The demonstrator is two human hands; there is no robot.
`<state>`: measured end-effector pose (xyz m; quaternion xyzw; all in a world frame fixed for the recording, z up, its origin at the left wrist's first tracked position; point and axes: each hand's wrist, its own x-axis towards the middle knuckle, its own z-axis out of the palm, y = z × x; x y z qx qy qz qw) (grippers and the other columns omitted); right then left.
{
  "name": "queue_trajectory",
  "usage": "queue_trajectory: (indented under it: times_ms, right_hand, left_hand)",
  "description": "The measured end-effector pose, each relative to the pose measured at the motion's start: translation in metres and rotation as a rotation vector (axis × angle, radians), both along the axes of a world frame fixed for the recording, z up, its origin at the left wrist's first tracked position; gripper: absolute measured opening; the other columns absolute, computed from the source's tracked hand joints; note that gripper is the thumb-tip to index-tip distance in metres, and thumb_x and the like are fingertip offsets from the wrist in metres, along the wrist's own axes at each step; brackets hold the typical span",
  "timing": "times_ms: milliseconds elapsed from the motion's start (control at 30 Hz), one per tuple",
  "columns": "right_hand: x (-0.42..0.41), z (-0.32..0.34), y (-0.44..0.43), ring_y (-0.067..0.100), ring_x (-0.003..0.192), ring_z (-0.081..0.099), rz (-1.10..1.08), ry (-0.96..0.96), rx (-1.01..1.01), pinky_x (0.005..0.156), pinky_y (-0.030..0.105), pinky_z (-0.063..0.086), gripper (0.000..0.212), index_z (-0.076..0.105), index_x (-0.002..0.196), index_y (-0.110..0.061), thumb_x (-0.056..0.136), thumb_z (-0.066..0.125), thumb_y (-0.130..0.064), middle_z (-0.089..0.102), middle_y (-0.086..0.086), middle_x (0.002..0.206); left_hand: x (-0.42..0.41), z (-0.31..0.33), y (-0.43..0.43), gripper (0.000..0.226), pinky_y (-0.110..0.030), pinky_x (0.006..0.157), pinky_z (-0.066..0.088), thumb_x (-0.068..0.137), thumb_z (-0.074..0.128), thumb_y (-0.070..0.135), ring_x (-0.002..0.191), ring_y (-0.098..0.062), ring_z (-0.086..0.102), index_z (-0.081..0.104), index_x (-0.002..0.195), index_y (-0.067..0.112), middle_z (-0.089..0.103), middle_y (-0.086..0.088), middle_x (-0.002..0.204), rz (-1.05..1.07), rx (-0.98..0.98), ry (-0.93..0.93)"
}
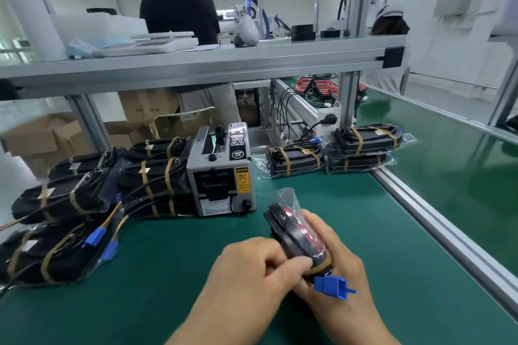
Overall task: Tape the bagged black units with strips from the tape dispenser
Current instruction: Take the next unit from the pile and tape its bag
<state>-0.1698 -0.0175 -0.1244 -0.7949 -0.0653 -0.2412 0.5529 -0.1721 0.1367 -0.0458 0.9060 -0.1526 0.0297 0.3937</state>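
A bagged black unit (294,230) with red parts is held above the green mat, one end pointing at the grey tape dispenser (221,173). My right hand (339,269) cups it from beneath and grips it. My left hand (252,266) pinches a brown tape strip (322,266) wrapped round the unit's near end. A blue connector (333,287) sticks out at that end. No strip shows clearly at the dispenser's mouth.
Taped bagged units are piled at the left (75,196) and stacked at the back right (364,145). Blue connectors (102,241) on wires lie at the left. An aluminium rail (437,221) borders the mat. A person (182,8) stands beyond the shelf.
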Motion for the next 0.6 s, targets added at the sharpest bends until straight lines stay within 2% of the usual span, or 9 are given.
queue_trajectory:
  times_ms: [100,200,267,333,367,433,467,533,600]
  right_hand:
    - [-0.002,-0.002,0.006,0.000,0.110,0.066,-0.005,-0.037,0.057,0.091,0.015,0.050,0.074,0.051,0.136,-0.039,0.064,0.068,-0.041,0.066,-0.019,0.127]
    - [-0.003,-0.004,0.015,0.006,0.125,0.058,-0.006,-0.081,0.031,0.102,0.028,0.047,0.068,0.049,0.139,-0.036,0.073,0.058,-0.043,0.059,-0.015,0.139]
    - [-0.004,-0.005,0.017,0.006,0.128,0.056,-0.014,-0.106,0.009,0.104,0.030,0.045,0.064,0.052,0.138,-0.041,0.075,0.056,-0.046,0.058,-0.016,0.140]
    - [-0.004,-0.004,0.019,0.004,0.127,0.057,-0.028,-0.116,-0.014,0.103,0.026,0.045,0.062,0.050,0.137,-0.052,0.076,0.054,-0.048,0.058,-0.019,0.139]
    - [-0.004,-0.001,0.020,0.003,0.127,0.056,-0.033,-0.115,-0.010,0.103,0.023,0.045,0.064,0.043,0.139,-0.056,0.076,0.053,-0.048,0.057,-0.022,0.139]
    - [-0.003,0.003,0.021,-0.002,0.125,0.055,-0.046,-0.144,-0.039,0.100,0.013,0.044,0.067,0.038,0.139,-0.061,0.077,0.053,-0.040,0.052,-0.030,0.140]
    - [-0.001,0.003,0.021,-0.004,0.122,0.057,-0.058,-0.171,-0.071,0.097,0.008,0.043,0.070,0.040,0.138,-0.061,0.076,0.056,-0.033,0.052,-0.031,0.138]
    - [0.006,0.001,0.017,-0.007,0.107,0.062,-0.097,-0.129,-0.050,0.086,0.000,0.042,0.073,0.050,0.135,-0.053,0.070,0.072,-0.026,0.066,-0.026,0.121]
    - [0.013,-0.002,0.014,-0.013,0.090,0.063,-0.193,-0.090,-0.043,0.078,-0.006,0.039,0.078,0.055,0.130,-0.041,0.061,0.088,-0.022,0.072,-0.015,0.108]
  left_hand:
    - [-0.009,0.005,-0.011,0.028,-0.019,0.061,0.038,0.085,0.061,0.052,0.065,-0.006,0.048,0.056,0.077,0.025,0.054,0.016,0.078,-0.050,-0.025,-0.086]
    - [-0.013,0.009,-0.016,0.035,-0.025,0.065,0.039,0.078,0.047,0.056,0.068,-0.011,0.045,0.048,0.072,0.022,0.049,0.015,0.080,-0.075,0.020,-0.167]
    - [-0.013,0.010,-0.013,0.039,-0.027,0.066,0.041,0.076,0.045,0.057,0.069,-0.012,0.045,0.048,0.069,0.019,0.050,0.011,0.081,-0.065,0.030,-0.177]
    - [-0.013,0.007,-0.010,0.040,-0.027,0.065,0.041,0.076,0.048,0.057,0.068,-0.011,0.046,0.049,0.069,0.018,0.051,0.007,0.080,-0.074,0.007,-0.190]
    - [-0.014,0.006,-0.009,0.040,-0.027,0.064,0.041,0.077,0.049,0.058,0.067,-0.011,0.045,0.049,0.069,0.019,0.050,0.007,0.079,-0.087,-0.004,-0.208]
    - [-0.014,0.005,-0.009,0.043,-0.027,0.062,0.041,0.075,0.050,0.063,0.064,-0.011,0.046,0.052,0.071,0.020,0.051,0.007,0.076,-0.133,-0.046,-0.227]
    - [-0.012,0.005,-0.009,0.046,-0.027,0.059,0.041,0.074,0.051,0.066,0.061,-0.010,0.046,0.054,0.071,0.020,0.052,0.006,0.073,-0.154,-0.099,-0.214]
    - [-0.003,0.005,-0.003,0.053,-0.023,0.055,0.038,0.072,0.055,0.071,0.056,-0.007,0.047,0.060,0.067,0.018,0.055,0.004,0.067,-0.145,-0.241,-0.157]
    - [0.015,0.001,0.007,0.058,-0.019,0.052,0.038,0.076,0.055,0.075,0.052,-0.003,0.046,0.064,0.067,0.019,0.057,0.003,0.062,0.003,-0.350,-0.085]
